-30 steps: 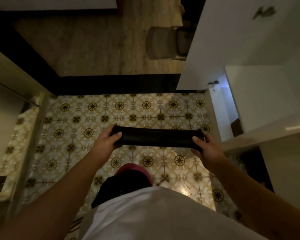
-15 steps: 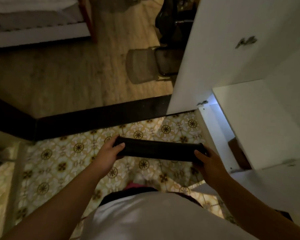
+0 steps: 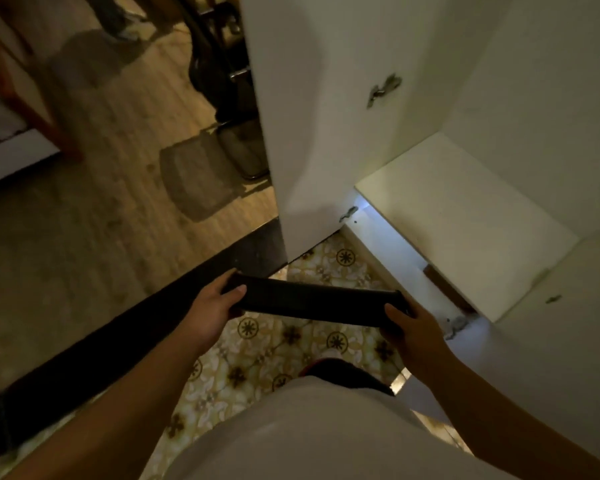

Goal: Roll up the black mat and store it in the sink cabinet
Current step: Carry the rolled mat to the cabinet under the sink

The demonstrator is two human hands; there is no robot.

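Note:
The black mat [image 3: 312, 301] is rolled into a tight tube and held level above the patterned floor tiles. My left hand [image 3: 212, 308] grips its left end and my right hand [image 3: 413, 332] grips its right end. To the right stands the white cabinet, with its door [image 3: 326, 109] swung open and a white shelf [image 3: 458, 216] inside. The mat's right end is close to the cabinet's opening, below the shelf's front edge.
A dark threshold strip [image 3: 125, 344] divides the yellow patterned tiles [image 3: 257, 351] from a wood-look floor [image 3: 94, 216]. A grey floor mat [image 3: 194, 178] and dark chair legs [image 3: 222, 74] lie beyond. A brown object [image 3: 447, 289] sits low inside the cabinet.
The view has swung right and toward the cabinet. Both hands have carried the rolled mat closer to the open cabinet, its right end now tilted slightly lower.

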